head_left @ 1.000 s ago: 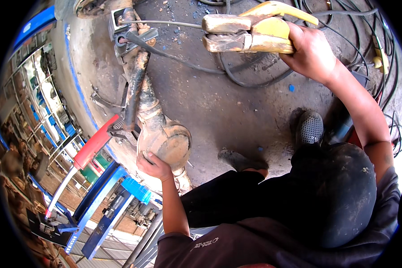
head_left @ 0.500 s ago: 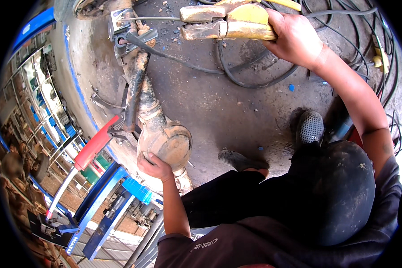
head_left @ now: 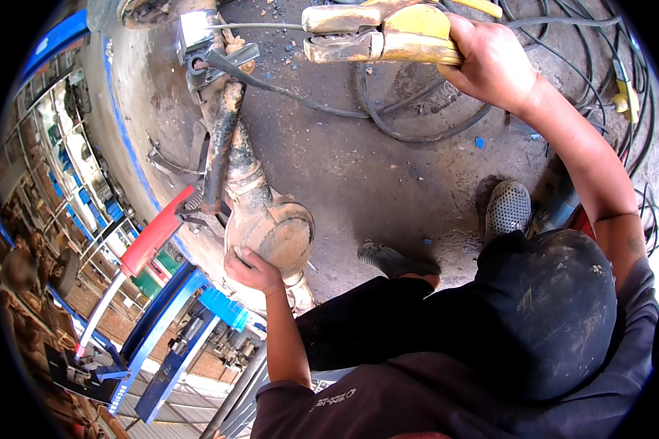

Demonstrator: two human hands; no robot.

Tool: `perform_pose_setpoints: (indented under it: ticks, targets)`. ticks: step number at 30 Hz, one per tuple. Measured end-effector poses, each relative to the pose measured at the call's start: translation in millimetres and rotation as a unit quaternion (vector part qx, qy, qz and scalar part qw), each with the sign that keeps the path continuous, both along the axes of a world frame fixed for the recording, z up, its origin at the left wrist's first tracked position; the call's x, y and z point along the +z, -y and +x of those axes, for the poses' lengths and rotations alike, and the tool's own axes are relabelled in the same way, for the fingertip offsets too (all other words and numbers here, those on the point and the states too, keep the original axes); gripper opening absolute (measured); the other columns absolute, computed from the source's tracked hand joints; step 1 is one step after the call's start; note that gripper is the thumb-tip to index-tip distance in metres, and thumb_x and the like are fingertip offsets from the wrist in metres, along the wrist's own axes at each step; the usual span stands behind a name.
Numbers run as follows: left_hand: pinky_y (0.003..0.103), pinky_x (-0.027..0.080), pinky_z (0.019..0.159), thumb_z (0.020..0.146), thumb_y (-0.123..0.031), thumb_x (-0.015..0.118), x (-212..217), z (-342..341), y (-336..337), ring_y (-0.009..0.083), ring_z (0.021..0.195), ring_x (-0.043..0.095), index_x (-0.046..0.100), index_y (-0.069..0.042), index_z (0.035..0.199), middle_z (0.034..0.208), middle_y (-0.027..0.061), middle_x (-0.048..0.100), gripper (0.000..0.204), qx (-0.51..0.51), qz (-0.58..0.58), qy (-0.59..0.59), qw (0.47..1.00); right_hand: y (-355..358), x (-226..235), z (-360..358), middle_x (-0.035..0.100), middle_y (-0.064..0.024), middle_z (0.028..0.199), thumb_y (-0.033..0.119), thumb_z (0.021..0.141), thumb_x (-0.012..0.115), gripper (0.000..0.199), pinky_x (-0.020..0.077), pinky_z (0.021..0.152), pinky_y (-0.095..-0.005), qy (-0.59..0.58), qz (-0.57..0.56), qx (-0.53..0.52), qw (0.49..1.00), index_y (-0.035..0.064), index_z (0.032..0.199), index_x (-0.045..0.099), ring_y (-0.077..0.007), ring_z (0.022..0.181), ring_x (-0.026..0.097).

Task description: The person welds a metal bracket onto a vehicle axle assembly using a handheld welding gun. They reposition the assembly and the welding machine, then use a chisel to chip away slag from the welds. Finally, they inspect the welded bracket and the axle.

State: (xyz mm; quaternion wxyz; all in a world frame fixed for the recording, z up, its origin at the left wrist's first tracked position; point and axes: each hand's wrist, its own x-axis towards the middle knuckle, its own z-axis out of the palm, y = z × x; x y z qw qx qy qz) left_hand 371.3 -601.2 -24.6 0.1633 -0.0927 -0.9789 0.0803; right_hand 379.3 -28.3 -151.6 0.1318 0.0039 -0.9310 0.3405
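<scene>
My right hand (head_left: 494, 64) is closed around a yellow, worn welding electrode holder (head_left: 417, 35). A thin grey electrode rod (head_left: 260, 26) sticks out of its jaws to the left. The rod's tip is at a small bright metal bracket (head_left: 193, 31) on a rusty vehicle axle (head_left: 231, 110); whether they touch I cannot tell. My left hand (head_left: 255, 272) grips the edge of the axle's round differential housing (head_left: 282, 233), thumb on top, with some fingers hidden. A clamp (head_left: 234, 60) with a black cable sits on the axle just below the bracket.
Black cables (head_left: 432, 137) loop over the concrete floor and pile up at the right. A red and blue stand-like machine (head_left: 157, 238) is at the left, beside a blue line on the floor. My shoes (head_left: 509, 208) are right of the axle. Blue scraps and grit lie around.
My right hand and the electrode holder have shifted slightly right, and the rod with them. The bracket's face looks brighter. My left hand has stayed on the housing.
</scene>
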Motion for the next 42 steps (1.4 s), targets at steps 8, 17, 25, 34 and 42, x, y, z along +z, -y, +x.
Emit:
perform_pose_setpoints:
  ticks: [8, 17, 25, 34, 42]
  targets:
    - [0.054, 0.039, 0.104, 0.102, -0.032, 0.053, 0, -1, 0, 0.0463, 0.117, 0.053, 0.060, 0.011, 0.125, 0.125, 0.0299, 0.061, 0.050, -0.002, 0.001, 0.002, 1.000, -1, -3, -2, 0.070, -0.0157, 0.084, 0.014, 0.078, 0.082, 0.044, 0.0581, 0.069, -0.0448, -0.010, 0.001, -0.013, 1.000, 0.0074, 0.115, 0.059, -0.0379, 0.079, 0.071]
    - [0.054, 0.039, 0.104, 0.103, -0.031, 0.054, -2, -2, 1, 0.0458, 0.117, 0.053, 0.061, 0.011, 0.124, 0.124, 0.0299, 0.061, 0.048, -0.009, 0.003, -0.005, 1.000, 0, -2, -1, 0.070, -0.0154, 0.084, 0.014, 0.079, 0.081, 0.041, 0.0586, 0.069, -0.0438, -0.002, 0.004, -0.019, 1.000, 0.0073, 0.113, 0.059, -0.0367, 0.078, 0.071]
    - [0.054, 0.038, 0.106, 0.102, -0.029, 0.054, -2, -1, 0, 0.0458, 0.118, 0.053, 0.060, 0.012, 0.125, 0.125, 0.0296, 0.061, 0.047, 0.000, -0.001, -0.004, 1.000, -1, 0, 0, 0.069, -0.0158, 0.082, 0.011, 0.079, 0.078, 0.040, 0.0580, 0.068, -0.0405, 0.005, -0.073, 0.005, 0.997, 0.0047, 0.114, 0.060, -0.0325, 0.075, 0.072]
    - [0.054, 0.039, 0.105, 0.103, -0.031, 0.053, -1, 0, -1, 0.0460, 0.118, 0.053, 0.060, 0.011, 0.126, 0.125, 0.0304, 0.060, 0.049, 0.000, 0.005, -0.002, 1.000, 7, -3, 7, 0.070, -0.0163, 0.078, 0.016, 0.080, 0.077, 0.032, 0.0573, 0.068, -0.0448, 0.017, -0.096, -0.028, 0.995, 0.0049, 0.106, 0.061, -0.0355, 0.075, 0.071]
    - [0.054, 0.039, 0.104, 0.102, -0.031, 0.053, 0, 0, 1, 0.0465, 0.117, 0.053, 0.060, 0.012, 0.124, 0.124, 0.0305, 0.061, 0.048, -0.003, 0.002, -0.009, 1.000, 5, -11, 17, 0.068, -0.0166, 0.089, 0.013, 0.079, 0.077, 0.036, 0.0562, 0.072, -0.0471, 0.012, -0.003, -0.010, 1.000, 0.0049, 0.110, 0.058, -0.0400, 0.083, 0.068]
